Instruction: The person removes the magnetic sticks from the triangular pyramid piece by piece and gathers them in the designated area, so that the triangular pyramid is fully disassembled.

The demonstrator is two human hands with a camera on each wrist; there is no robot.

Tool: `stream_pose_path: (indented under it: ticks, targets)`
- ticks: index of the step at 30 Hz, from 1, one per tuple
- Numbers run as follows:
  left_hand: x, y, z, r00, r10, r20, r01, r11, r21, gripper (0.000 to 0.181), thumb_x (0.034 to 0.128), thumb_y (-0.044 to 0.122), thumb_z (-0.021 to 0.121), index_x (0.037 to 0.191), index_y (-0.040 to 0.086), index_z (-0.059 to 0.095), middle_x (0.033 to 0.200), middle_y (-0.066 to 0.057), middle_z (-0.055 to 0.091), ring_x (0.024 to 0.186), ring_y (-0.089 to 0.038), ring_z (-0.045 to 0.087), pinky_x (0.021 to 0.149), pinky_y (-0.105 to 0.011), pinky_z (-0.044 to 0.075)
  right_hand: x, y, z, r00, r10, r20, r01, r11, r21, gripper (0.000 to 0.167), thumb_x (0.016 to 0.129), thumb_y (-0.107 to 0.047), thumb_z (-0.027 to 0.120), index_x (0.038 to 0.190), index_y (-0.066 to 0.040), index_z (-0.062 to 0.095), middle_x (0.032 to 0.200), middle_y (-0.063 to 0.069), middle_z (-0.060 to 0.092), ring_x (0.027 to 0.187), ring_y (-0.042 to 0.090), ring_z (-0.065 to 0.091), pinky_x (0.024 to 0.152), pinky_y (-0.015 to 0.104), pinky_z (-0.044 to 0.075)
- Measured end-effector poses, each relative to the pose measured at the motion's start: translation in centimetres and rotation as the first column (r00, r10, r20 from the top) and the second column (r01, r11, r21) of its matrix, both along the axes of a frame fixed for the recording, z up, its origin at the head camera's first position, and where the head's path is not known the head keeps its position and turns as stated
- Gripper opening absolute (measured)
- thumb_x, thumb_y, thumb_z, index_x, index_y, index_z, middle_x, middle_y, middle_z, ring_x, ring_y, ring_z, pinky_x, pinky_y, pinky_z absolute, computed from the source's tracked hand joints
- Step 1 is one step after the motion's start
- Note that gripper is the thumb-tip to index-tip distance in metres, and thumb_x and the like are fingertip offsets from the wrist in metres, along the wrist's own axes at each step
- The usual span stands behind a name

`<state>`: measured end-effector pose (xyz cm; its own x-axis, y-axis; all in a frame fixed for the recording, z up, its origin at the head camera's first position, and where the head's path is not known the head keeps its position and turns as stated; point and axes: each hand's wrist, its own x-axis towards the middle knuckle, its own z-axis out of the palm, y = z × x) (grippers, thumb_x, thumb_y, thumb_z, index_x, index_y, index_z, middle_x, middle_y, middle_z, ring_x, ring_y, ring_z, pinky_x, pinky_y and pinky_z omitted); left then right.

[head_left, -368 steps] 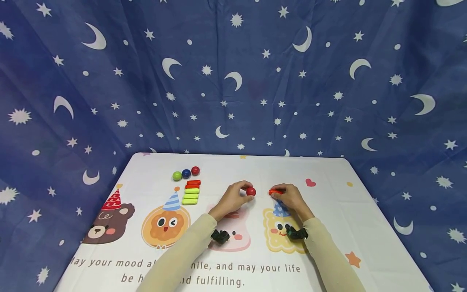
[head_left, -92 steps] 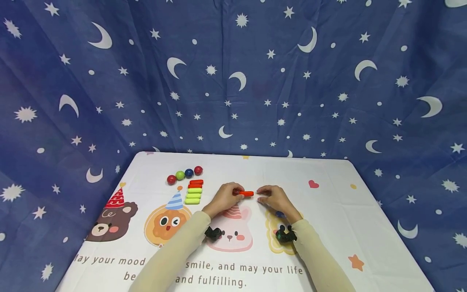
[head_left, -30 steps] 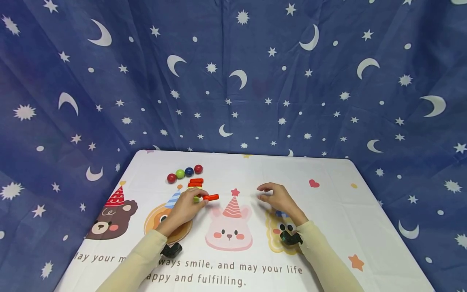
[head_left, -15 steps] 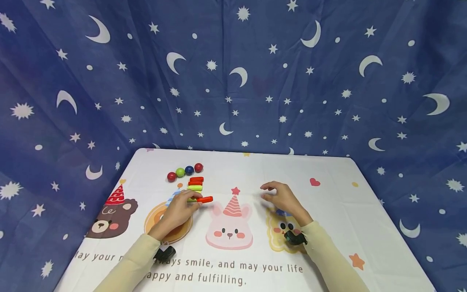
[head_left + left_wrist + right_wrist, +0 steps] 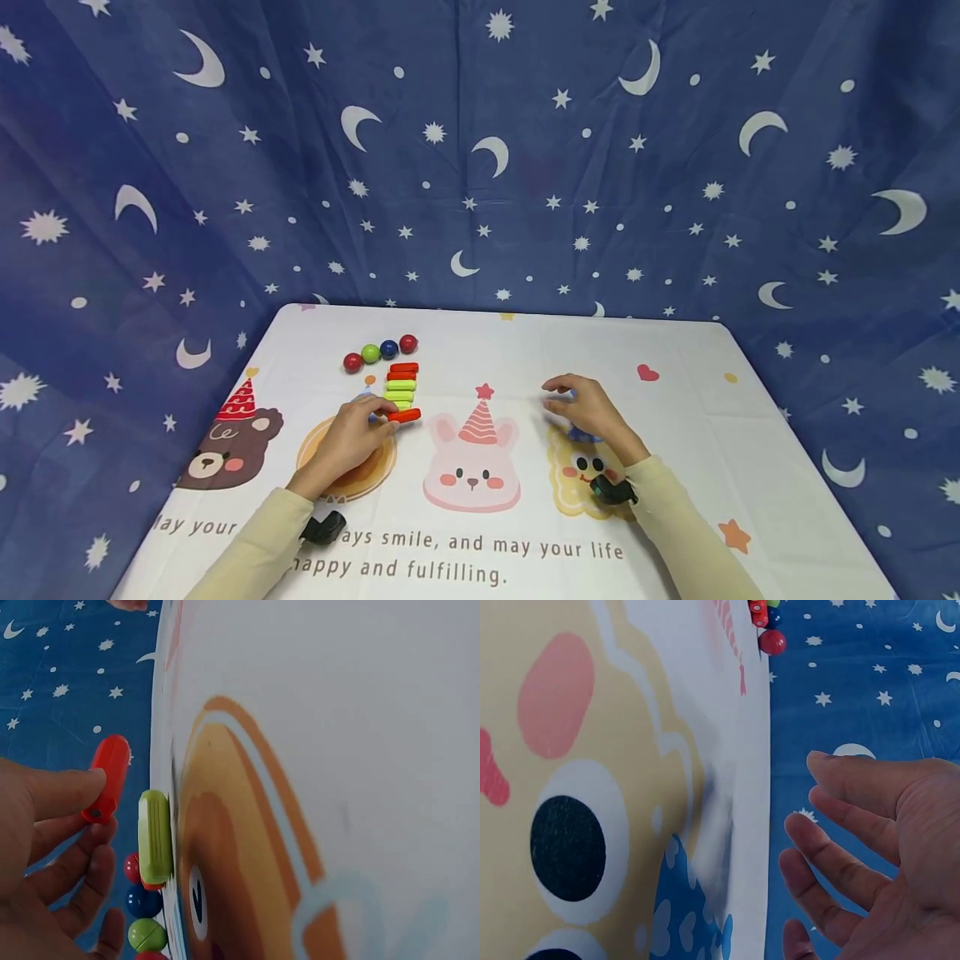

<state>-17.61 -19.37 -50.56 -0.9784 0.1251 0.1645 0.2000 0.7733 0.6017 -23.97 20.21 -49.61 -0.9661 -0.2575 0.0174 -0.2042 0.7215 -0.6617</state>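
My left hand pinches a short red plastic bar with rounded ends between thumb and fingertips. In the left wrist view the held bar is raised off the cloth, beside a ridged lime-yellow bar. Just beyond it a column of similar bars lies on the table: several lime-yellow bars nearest, then two red bars at the far end. The hand partly covers the nearest yellow ones. Over the right half of the table, my right hand hovers with relaxed, parted fingers and holds nothing.
Behind the bars stands a row of balls: red, green, blue and red. A white cloth printed with cartoon faces and lettering covers the table. A blue curtain with moons and stars hangs behind.
The red ball once in my left hand now ends the ball row. The red bar passed from my right hand to my left, which carried it leftward to the column's near end.
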Motion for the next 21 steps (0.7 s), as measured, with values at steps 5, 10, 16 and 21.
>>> stream_pose_path:
  ticks: [5, 10, 16, 21]
  targets:
    - [-0.1, -0.5, -0.1, 1.0, 0.021, 0.013, -0.02, 0.999, -0.046, 0.018, 0.0837, 0.019, 0.077, 0.101, 0.014, 0.072, 0.096, -0.003, 0.07, 0.093, -0.025, 0.062, 0.085, -0.043, 0.049, 0.1, 0.2, -0.1, 1.0, 0.001, 0.003, -0.001, 1.0, 0.004, 0.028, 0.086, -0.02, 0.075, 0.114, -0.015, 0.071, 0.114, 0.006, 0.07, 0.11, 0.027, 0.061, 0.099, 0.049, 0.047]
    - [-0.3, -0.8, -0.1, 0.999, 0.024, 0.032, -0.022, 0.997, -0.077, 0.018, 0.0838, 0.018, 0.076, 0.101, 0.014, 0.072, 0.098, -0.005, 0.071, 0.095, -0.028, 0.062, 0.088, -0.047, 0.048, 0.1, 0.2, -0.1, 1.0, -0.011, 0.007, 0.011, 1.0, 0.011, 0.028, 0.087, -0.021, 0.075, 0.114, -0.016, 0.071, 0.114, 0.006, 0.07, 0.11, 0.027, 0.061, 0.098, 0.049, 0.048]
    - [-0.6, -1.2, -0.3, 0.999, 0.022, 0.038, -0.018, 0.994, -0.109, 0.019, 0.0838, 0.016, 0.077, 0.102, 0.013, 0.072, 0.103, -0.007, 0.071, 0.098, -0.028, 0.062, 0.092, -0.049, 0.048, 0.1, 0.3, -0.1, 1.0, -0.02, 0.013, 0.02, 1.0, 0.003, 0.027, 0.087, -0.022, 0.074, 0.114, -0.016, 0.071, 0.114, 0.006, 0.07, 0.111, 0.027, 0.061, 0.098, 0.049, 0.048]
    - [-0.9, -1.4, -0.6, 0.998, 0.026, 0.056, -0.02, 0.993, -0.113, 0.017, 0.0835, 0.015, 0.077, 0.1, 0.014, 0.072, 0.099, -0.003, 0.068, 0.092, -0.022, 0.061, 0.087, -0.046, 0.05, 0.1, 0.5, -0.1, 1.0, -0.017, 0.0, 0.017, 1.0, 0.002, 0.027, 0.088, -0.022, 0.073, 0.114, -0.016, 0.071, 0.115, 0.007, 0.07, 0.111, 0.027, 0.061, 0.098, 0.049, 0.048]
